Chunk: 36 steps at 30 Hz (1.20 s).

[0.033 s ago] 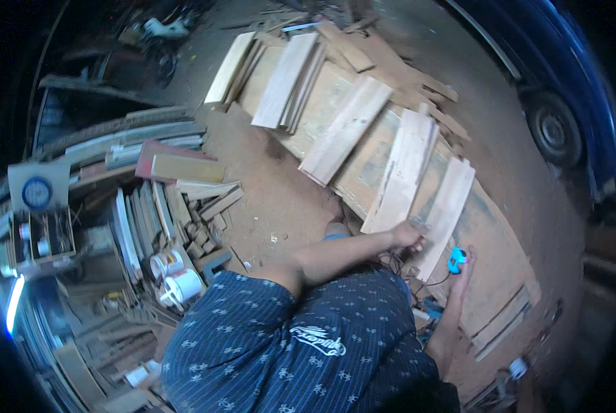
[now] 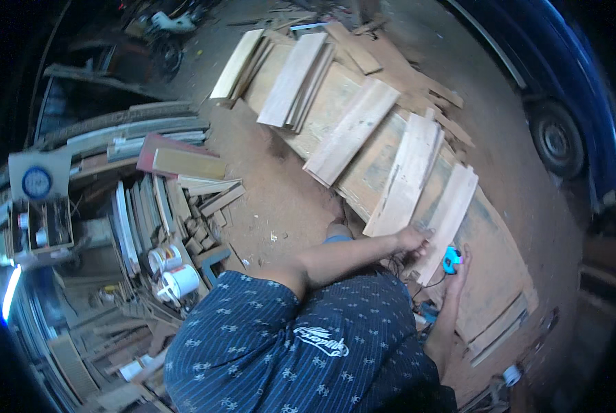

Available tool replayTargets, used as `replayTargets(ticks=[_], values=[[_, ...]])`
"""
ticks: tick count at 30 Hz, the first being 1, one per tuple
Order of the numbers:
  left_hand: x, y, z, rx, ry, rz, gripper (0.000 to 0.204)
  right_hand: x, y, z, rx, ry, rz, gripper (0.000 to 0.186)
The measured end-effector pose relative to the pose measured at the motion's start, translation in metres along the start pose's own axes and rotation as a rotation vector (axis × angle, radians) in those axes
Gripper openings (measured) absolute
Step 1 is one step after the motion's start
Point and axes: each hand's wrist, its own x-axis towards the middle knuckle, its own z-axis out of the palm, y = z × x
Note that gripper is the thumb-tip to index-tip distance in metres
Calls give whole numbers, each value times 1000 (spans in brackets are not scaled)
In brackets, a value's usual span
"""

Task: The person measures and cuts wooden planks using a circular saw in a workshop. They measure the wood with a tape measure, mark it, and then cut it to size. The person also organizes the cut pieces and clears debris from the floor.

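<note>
My right hand [image 2: 458,274] holds a cyan tape measure [image 2: 452,259] beside the right edge of the nearest pale board [image 2: 452,203]. My left hand [image 2: 414,244] has curled fingers at that board's near end, over a small greyish item that I cannot make out; a dark cord dangles below it. More pale boards [image 2: 403,168] lie in spaced stacks along a large worn plywood sheet [image 2: 504,275].
Offcuts and long strips [image 2: 143,220] are piled at the left with two white buckets [image 2: 179,281] and a box of compartments [image 2: 50,221]. A blue vehicle's wheel [image 2: 555,138] is at the upper right, a motorcycle [image 2: 163,34] at the top left.
The whole view has shifted slightly. The tape measure in my right hand sits a little closer to the nearest board. The boards appear unchanged.
</note>
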Motion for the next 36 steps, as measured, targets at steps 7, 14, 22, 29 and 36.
replayTargets(ticks=[7, 14, 22, 29, 36], values=[[-32, 22, -21, -244, -67, 125, 28, 22, 2, 79, -526, -242, -232, 43], [-14, 38, -89, 29, 216, 496, 30, -10, -28, 106, -491, -322, 73, 45], [-59, 173, -221, -395, 470, 468, 25, -91, 10, -34, -382, -367, 424, 33], [-17, 61, -186, 175, 269, 246, 38, -103, 47, -42, -390, 160, 245, 28], [-33, -10, -51, 1492, -198, 610, 40, -115, 73, -14, -207, 438, 309, 30]])
